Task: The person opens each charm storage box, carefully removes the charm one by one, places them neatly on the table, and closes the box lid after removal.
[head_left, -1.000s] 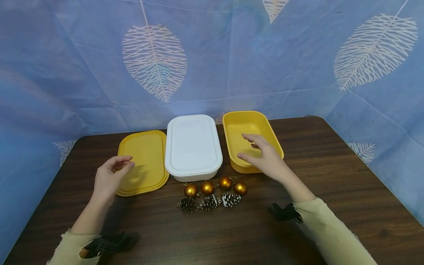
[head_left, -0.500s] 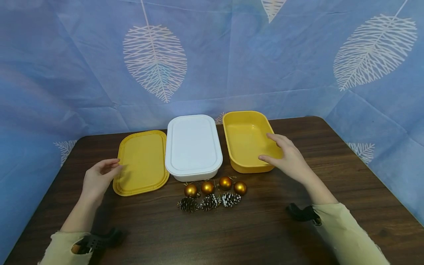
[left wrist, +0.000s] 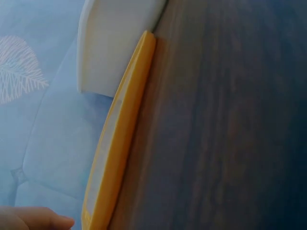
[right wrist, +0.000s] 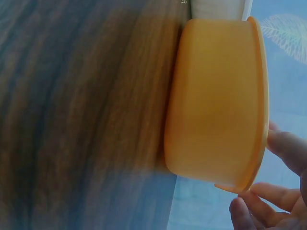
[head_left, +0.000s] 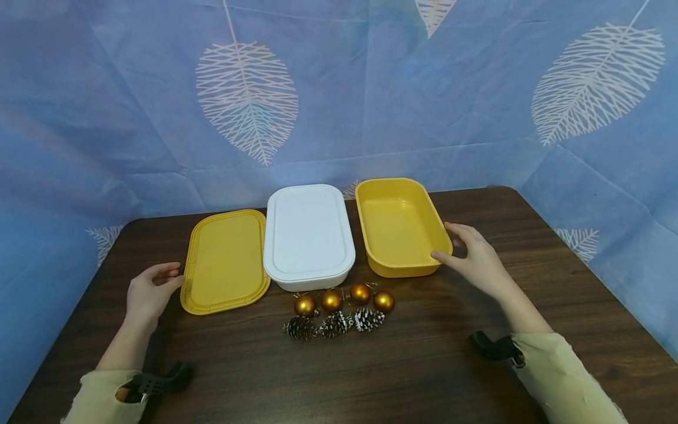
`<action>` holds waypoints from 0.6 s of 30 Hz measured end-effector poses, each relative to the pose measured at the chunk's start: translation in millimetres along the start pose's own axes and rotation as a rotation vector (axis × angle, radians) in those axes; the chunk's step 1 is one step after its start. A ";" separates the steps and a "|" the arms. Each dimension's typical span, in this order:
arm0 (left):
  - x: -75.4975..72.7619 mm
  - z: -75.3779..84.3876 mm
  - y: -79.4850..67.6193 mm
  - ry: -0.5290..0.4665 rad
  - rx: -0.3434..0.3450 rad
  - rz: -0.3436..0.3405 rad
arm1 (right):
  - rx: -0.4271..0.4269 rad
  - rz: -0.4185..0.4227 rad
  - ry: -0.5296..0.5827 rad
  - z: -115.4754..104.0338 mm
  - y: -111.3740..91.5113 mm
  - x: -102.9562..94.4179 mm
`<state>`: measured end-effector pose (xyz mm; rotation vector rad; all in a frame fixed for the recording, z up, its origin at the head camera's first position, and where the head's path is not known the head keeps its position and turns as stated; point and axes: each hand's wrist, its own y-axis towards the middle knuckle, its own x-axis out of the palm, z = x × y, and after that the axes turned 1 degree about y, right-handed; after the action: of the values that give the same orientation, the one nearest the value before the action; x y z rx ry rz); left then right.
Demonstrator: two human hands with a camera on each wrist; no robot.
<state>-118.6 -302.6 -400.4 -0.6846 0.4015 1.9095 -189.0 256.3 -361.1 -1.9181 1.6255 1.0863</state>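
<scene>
In the head view my right hand (head_left: 479,265) is at the near right corner of an open yellow food container (head_left: 397,227). Its thumb lies on the rim and its curled fingers are round the right side; the right wrist view shows thumb and fingers pinching the container's rim (right wrist: 264,105). My left hand (head_left: 145,300) is beside the left edge of a flat yellow lid (head_left: 225,259), fingers loosely bent, holding nothing. In the left wrist view a small gap separates a fingertip (left wrist: 60,223) from the lid's edge (left wrist: 112,148).
A white lidded container (head_left: 309,232) stands between the yellow lid and yellow container. In front of it lie several golden ball ornaments (head_left: 332,300) and a row of pine cones (head_left: 335,324). A blue leaf-patterned cloth (head_left: 371,88) hangs behind the dark wooden table (head_left: 339,377).
My right hand has moved right, from over the yellow container to its near right corner. My left hand has moved left, from over the lid to beside its left edge.
</scene>
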 end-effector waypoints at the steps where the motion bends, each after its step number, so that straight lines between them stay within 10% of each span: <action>1: -0.3 -0.6 -0.2 0.007 0.007 -0.007 | 0.004 -0.007 0.006 0.4 -0.1 0.3; 18: -2.3 -1.4 5.8 0.147 0.063 -0.083 | 0.033 -0.032 0.064 3.0 0.2 3.2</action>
<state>-122.8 -307.5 -400.2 -0.7910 0.5162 1.7669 -190.0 256.3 -365.4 -1.9700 1.6304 0.9889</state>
